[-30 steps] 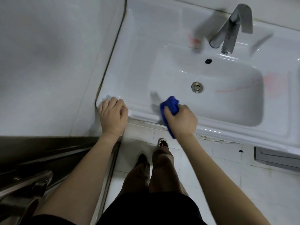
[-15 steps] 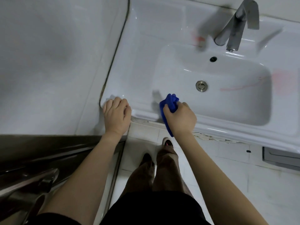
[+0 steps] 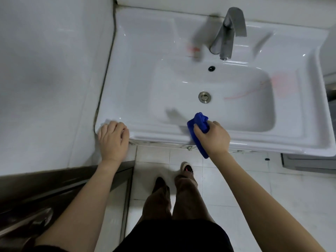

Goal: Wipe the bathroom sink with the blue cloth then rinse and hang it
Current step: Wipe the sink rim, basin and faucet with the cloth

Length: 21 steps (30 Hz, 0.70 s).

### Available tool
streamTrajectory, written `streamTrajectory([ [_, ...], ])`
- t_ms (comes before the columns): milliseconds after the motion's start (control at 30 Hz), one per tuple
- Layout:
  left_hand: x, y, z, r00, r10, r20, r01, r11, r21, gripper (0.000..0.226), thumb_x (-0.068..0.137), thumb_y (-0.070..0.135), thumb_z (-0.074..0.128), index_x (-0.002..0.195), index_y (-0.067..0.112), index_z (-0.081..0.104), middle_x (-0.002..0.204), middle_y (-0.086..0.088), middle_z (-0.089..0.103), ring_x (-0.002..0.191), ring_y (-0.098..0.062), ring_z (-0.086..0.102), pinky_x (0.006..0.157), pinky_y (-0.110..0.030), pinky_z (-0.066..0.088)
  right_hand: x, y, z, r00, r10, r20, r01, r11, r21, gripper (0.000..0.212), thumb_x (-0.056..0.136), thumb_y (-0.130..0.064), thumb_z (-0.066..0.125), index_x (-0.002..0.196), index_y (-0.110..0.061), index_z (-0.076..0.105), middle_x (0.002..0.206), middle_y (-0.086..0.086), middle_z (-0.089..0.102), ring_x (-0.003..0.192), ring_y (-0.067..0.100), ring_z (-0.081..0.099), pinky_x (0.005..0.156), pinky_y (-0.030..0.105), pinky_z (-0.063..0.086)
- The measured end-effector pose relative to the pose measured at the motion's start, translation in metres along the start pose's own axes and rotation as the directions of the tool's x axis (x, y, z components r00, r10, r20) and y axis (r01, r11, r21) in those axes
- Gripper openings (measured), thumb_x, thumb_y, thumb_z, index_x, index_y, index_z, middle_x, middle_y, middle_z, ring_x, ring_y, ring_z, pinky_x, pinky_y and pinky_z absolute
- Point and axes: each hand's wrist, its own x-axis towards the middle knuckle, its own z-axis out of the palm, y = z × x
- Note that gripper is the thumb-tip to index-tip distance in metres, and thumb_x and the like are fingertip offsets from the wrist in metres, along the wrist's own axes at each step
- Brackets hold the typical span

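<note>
A white ceramic sink fills the upper middle of the head view, with a metal drain in its basin and a grey faucet at the back. Faint reddish marks show beside the faucet base and on the basin's right side. My right hand is closed around a bunched blue cloth, pressing it on the sink's front rim; one end of the cloth hangs below the rim. My left hand rests flat on the sink's front left corner, holding nothing.
A white tiled wall meets the sink on the left. A dark metal frame runs low on the left. My legs and shoes stand on white floor tiles below the sink. A grey cabinet edge sits under the sink's right part.
My right hand has slid the blue cloth a little to the right along the front rim. The view has shifted, showing more of the sink and faucet. My left hand has stayed put.
</note>
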Motion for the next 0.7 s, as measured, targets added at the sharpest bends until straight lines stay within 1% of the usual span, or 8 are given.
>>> streamTrajectory([
  [100, 0.001, 0.0, -0.003, 1.0, 0.001, 0.03, -0.001, 1.0, -0.022, 0.021, 0.091, 0.022, 0.041, 0.082, 0.011, 0.057, 0.089, -0.008, 0.06, 0.086, -0.029, 0.049, 0.085, -0.04, 0.035, 0.001, 0.001, -0.001, 1.0, 0.004, 0.022, -0.004, 1.0, 0.003, 0.031, 0.089, -0.045, 0.05, 0.068, -0.022, 0.051, 0.069, -0.002, 0.051, 0.056, 0.019, 0.052, 0.049, 0.024, 0.029],
  [167, 0.002, 0.002, -0.005, 0.999, -0.02, 0.043, 0.022, 0.999, -0.039, 0.024, 0.091, 0.024, 0.039, 0.082, 0.012, 0.057, 0.089, -0.007, 0.06, 0.086, -0.028, 0.048, 0.085, -0.04, 0.036, 0.001, 0.001, -0.001, 1.0, 0.009, 0.027, -0.01, 1.0, 0.01, 0.031, 0.089, -0.045, 0.05, 0.069, -0.021, 0.052, 0.07, -0.001, 0.052, 0.057, 0.02, 0.054, 0.05, 0.025, 0.031],
  [300, 0.002, 0.007, -0.004, 0.999, -0.026, 0.046, 0.025, 1.0, 0.004, 0.028, 0.091, 0.026, 0.035, 0.084, 0.011, 0.058, 0.091, -0.007, 0.06, 0.088, -0.027, 0.047, 0.087, -0.041, 0.036, 0.002, 0.003, -0.002, 0.999, -0.008, 0.049, 0.007, 1.0, 0.012, 0.03, 0.089, -0.046, 0.049, 0.072, -0.022, 0.053, 0.072, -0.001, 0.052, 0.059, 0.02, 0.054, 0.052, 0.026, 0.034],
  [400, 0.009, 0.017, -0.006, 0.992, -0.116, 0.055, 0.116, 0.993, 0.002, 0.024, 0.09, 0.023, 0.039, 0.083, 0.009, 0.058, 0.091, -0.01, 0.059, 0.089, -0.032, 0.049, 0.086, -0.046, 0.039, 0.004, 0.005, -0.002, 0.997, -0.022, 0.072, 0.02, 1.0, 0.019, 0.032, 0.09, -0.047, 0.046, 0.075, -0.021, 0.055, 0.075, 0.0, 0.054, 0.06, 0.021, 0.056, 0.054, 0.028, 0.041],
  [467, 0.01, 0.038, -0.005, 0.991, -0.133, 0.026, 0.134, 0.99, -0.047, 0.02, 0.09, 0.017, 0.044, 0.088, 0.006, 0.062, 0.093, -0.014, 0.062, 0.09, -0.034, 0.052, 0.085, -0.048, 0.043, 0.005, 0.006, -0.002, 0.996, -0.026, 0.088, 0.024, 0.999, 0.022, 0.033, 0.09, -0.048, 0.045, 0.079, -0.019, 0.058, 0.077, 0.001, 0.055, 0.062, 0.022, 0.057, 0.055, 0.028, 0.042],
  [567, 0.001, 0.093, 0.006, 0.997, -0.005, 0.073, 0.013, 0.994, -0.113, 0.03, 0.091, 0.02, 0.044, 0.108, 0.007, 0.066, 0.106, -0.011, 0.066, 0.101, -0.03, 0.055, 0.093, -0.039, 0.042, 0.006, 0.007, -0.004, 0.992, -0.057, 0.114, 0.053, 0.998, 0.039, 0.036, 0.09, -0.049, 0.045, 0.084, -0.017, 0.06, 0.08, 0.002, 0.055, 0.064, 0.024, 0.058, 0.057, 0.029, 0.043],
  [633, -0.01, 0.13, 0.019, 0.984, 0.118, 0.135, -0.097, 0.983, -0.155, 0.036, 0.092, 0.026, 0.04, 0.108, 0.01, 0.067, 0.105, -0.006, 0.067, 0.099, -0.025, 0.055, 0.092, -0.031, 0.039, 0.006, 0.014, -0.009, 0.987, -0.087, 0.133, 0.08, 0.995, 0.056, 0.038, 0.091, -0.05, 0.044, 0.086, -0.016, 0.061, 0.082, 0.003, 0.056, 0.066, 0.025, 0.059, 0.059, 0.032, 0.047],
  [700, -0.023, 0.159, 0.034, 0.966, 0.187, 0.179, -0.16, 0.975, -0.154, 0.036, 0.092, 0.031, 0.038, 0.102, 0.013, 0.068, 0.099, -0.002, 0.067, 0.093, -0.024, 0.055, 0.088, -0.031, 0.04, 0.008, 0.03, -0.018, 0.986, -0.096, 0.133, 0.089, 0.994, 0.058, 0.038, 0.091, -0.05, 0.044, 0.086, -0.016, 0.061, 0.082, 0.003, 0.056, 0.066, 0.025, 0.059, 0.059, 0.031, 0.047],
])
